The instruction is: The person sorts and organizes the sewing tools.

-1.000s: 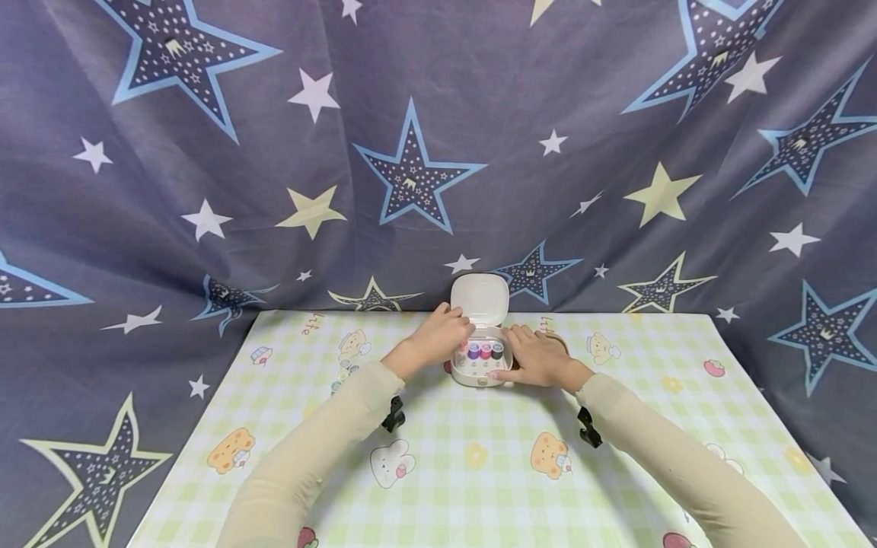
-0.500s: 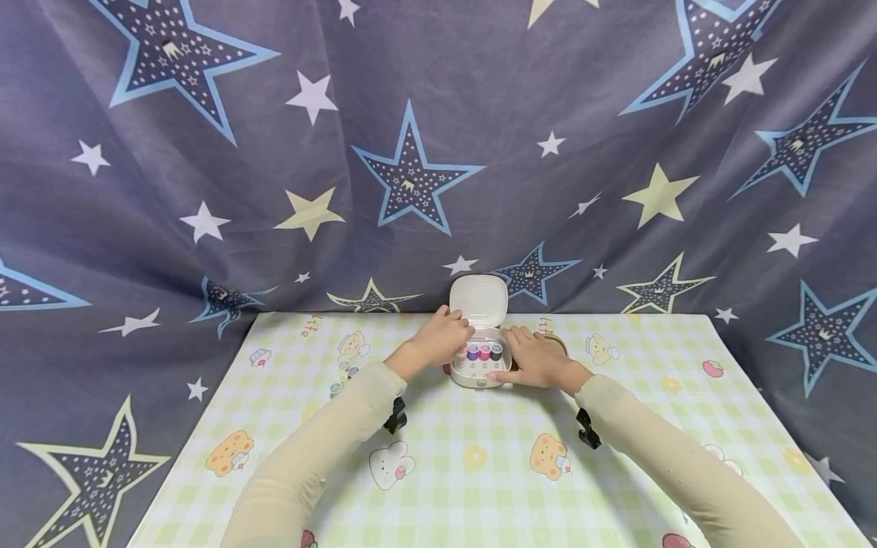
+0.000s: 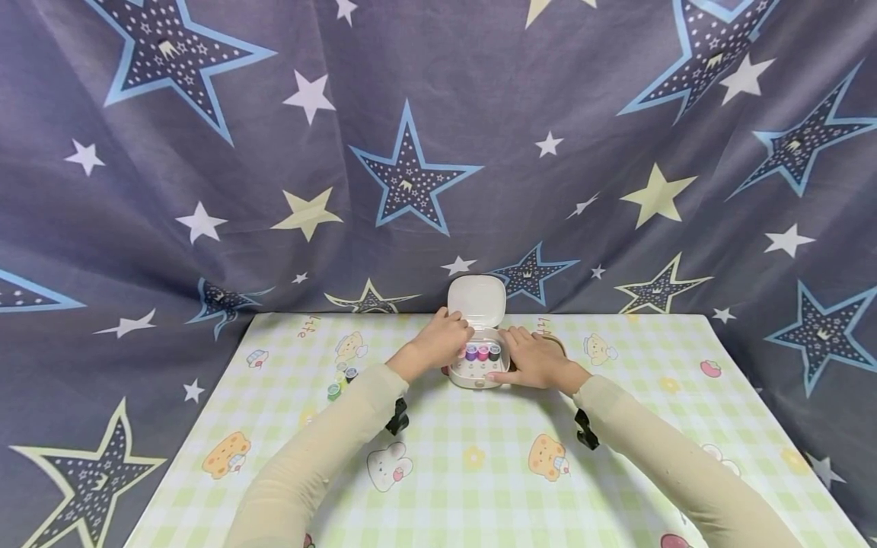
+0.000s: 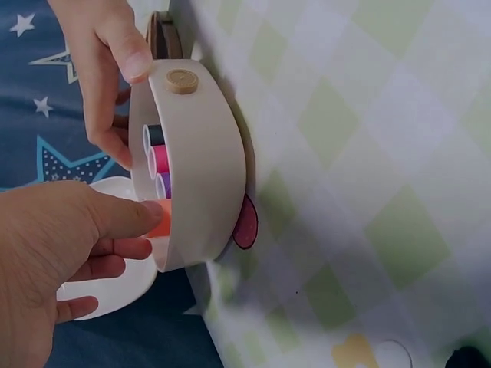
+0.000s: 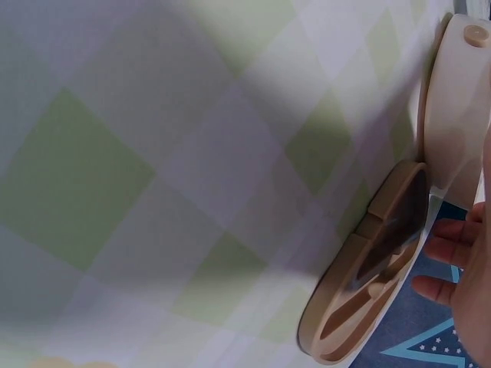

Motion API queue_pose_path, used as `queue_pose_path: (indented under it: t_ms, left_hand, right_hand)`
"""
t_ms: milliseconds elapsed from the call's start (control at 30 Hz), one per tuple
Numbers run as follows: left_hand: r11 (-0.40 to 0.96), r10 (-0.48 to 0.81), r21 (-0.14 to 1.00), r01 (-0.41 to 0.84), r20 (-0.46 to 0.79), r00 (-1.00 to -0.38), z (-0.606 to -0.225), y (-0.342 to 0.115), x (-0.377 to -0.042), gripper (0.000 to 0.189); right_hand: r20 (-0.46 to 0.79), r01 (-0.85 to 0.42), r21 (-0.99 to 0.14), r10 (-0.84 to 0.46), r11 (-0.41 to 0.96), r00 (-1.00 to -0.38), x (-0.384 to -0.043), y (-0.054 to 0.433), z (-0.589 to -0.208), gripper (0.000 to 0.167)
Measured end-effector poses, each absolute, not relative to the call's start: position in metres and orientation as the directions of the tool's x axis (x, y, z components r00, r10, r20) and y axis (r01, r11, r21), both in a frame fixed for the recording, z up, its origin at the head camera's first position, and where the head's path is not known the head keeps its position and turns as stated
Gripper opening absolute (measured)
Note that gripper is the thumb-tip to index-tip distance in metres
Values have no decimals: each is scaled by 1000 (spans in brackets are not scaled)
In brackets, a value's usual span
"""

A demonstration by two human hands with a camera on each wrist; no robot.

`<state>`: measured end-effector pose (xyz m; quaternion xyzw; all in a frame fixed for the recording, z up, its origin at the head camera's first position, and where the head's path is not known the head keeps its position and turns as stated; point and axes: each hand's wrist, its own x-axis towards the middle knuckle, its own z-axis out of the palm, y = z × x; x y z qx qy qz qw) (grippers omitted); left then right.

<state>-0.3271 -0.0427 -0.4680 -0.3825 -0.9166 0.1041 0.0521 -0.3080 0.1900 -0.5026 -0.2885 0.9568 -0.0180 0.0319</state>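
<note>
A white sewing box (image 3: 479, 383) stands at the table's back with its lid (image 3: 477, 298) raised. Inside, a row of thread spools (image 4: 159, 159) shows purple, pink and black. My left hand (image 3: 438, 342) reaches over the left end of the box; in the left wrist view its thumb presses an orange spool (image 4: 161, 221) at the end of that row, with the fingers curled beyond it. Holding the box's right side is my right hand (image 3: 537, 361), thumb on the front rim and fingers towards the back. In the right wrist view only part of that hand shows.
Right of the box lies a tan compartmented tray (image 5: 345, 307) with a dark piece in it, mostly behind the right hand in the head view. Several loose spools (image 3: 333, 391) stand left of the left sleeve. A star-patterned curtain (image 3: 411, 251) hangs behind the table.
Both hands stay almost in place at the box. The left forearm has shifted slightly right, uncovering more of the loose spools, and the head view has drifted a little.
</note>
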Motion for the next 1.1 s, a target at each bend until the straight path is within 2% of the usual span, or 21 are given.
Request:
queue_pose_path:
  t_ms: [167, 733, 1100]
  left_hand:
    - [716, 684, -196, 670, 2, -730, -467, -43, -328, 28]
    - [720, 674, -221, 658, -7, -739, -476, -40, -332, 32]
    - [738, 658, -191, 647, -9, -753, -479, -39, -330, 29]
  right_hand:
    - [-45, -551, -52, -554, 833, -832, -307, 189, -502, 105]
    - [-19, -564, -58, -566, 824, -824, -305, 190, -502, 105]
    - [-12, -564, -60, -565, 824, -825, -305, 190, -504, 104]
